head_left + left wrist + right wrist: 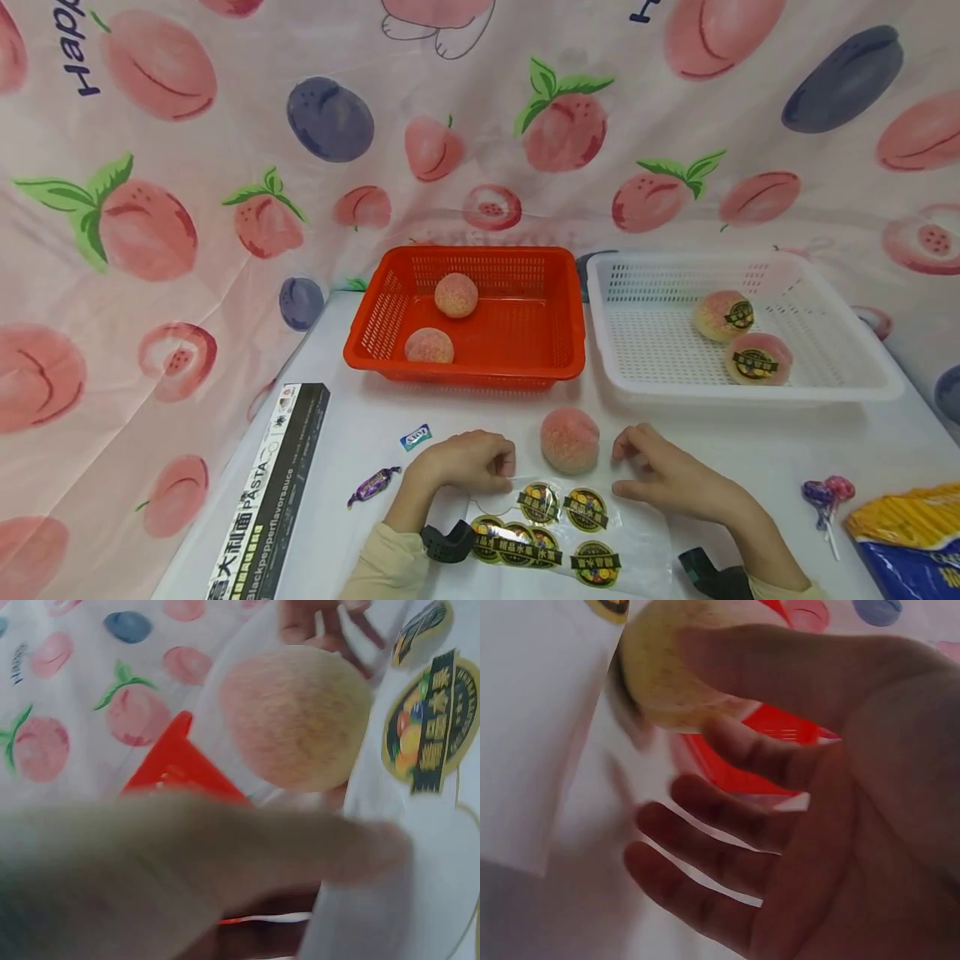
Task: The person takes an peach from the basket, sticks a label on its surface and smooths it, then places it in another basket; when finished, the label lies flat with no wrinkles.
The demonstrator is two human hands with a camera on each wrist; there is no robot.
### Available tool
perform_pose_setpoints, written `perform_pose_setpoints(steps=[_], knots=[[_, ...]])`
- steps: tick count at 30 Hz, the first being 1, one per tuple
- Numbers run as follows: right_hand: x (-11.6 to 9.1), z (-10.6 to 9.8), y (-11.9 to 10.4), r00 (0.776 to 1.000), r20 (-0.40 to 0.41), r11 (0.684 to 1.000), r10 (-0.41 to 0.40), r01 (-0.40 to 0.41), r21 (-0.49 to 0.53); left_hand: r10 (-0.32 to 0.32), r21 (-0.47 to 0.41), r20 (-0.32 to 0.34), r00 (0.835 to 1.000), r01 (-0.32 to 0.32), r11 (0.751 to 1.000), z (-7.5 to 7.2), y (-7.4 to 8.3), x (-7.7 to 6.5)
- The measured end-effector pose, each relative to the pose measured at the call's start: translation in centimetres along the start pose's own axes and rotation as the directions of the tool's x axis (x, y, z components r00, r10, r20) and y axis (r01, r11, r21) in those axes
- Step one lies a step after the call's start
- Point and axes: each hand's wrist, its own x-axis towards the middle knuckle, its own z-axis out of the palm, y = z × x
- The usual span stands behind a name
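Note:
A peach (570,440) without a sticker rests on the white table between my two hands. In front of it lies a clear sheet of round black-and-gold fruit stickers (596,564); some backing is bare. My left hand (472,461) is beside the peach at the sheet's upper left corner, fingers loosely bent and nothing in them. In the left wrist view its blurred thumb (360,851) overlaps the sheet. Right of the peach, my right hand (660,471) has relaxed, spread fingers, holding nothing. The right wrist view shows its thumb (780,664) overlapping the peach (660,660).
Behind stand a red basket (517,369) with two plain peaches and a white basket (675,388) with two stickered peaches. A pasta box (273,492) and two small candies lie left. Lollipops (828,496) and a yellow-blue packet (911,533) are at right.

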Motion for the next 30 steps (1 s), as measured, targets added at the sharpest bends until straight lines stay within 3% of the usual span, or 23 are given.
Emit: perform_pose_setpoints(steps=[3,7,12,17,21,25,30], knots=[[-0.7,-0.6,-0.7,0.999,0.043,0.995,-0.007,0.011,-0.099,0.111,-0.092,0.056,0.992,-0.106,0.990,0.0,-0.3,0.0],[-1.0,-0.3,-2.1,0.998,0.052,0.984,-0.046,0.054,-0.168,0.220,-0.249,0.124,0.968,-0.184,0.951,0.4,-0.5,0.4],[-0.6,1.5,-4.1,0.983,0.076,0.979,-0.170,0.177,-0.101,0.289,-0.398,0.189,0.939,-0.196,0.896,1.1,-0.9,1.1],[-0.1,3.3,-5.1,0.969,0.025,0.944,-0.247,0.246,-0.220,0.365,-0.509,0.205,0.908,-0.220,0.832,1.6,-1.0,1.7],[0.2,3.9,-5.1,0.959,-0.019,0.921,-0.282,0.265,-0.286,0.397,-0.614,0.220,0.891,-0.190,0.766,1.7,-0.9,1.9],[0.3,3.9,-4.8,0.943,-0.046,0.903,-0.331,0.302,-0.305,0.418,-0.649,0.210,0.884,-0.193,0.736,1.8,-1.0,1.9],[0.4,3.7,-4.7,0.947,-0.037,0.908,-0.320,0.296,-0.296,0.439,-0.687,0.214,0.873,-0.185,0.703,2.0,-1.2,2.0]])
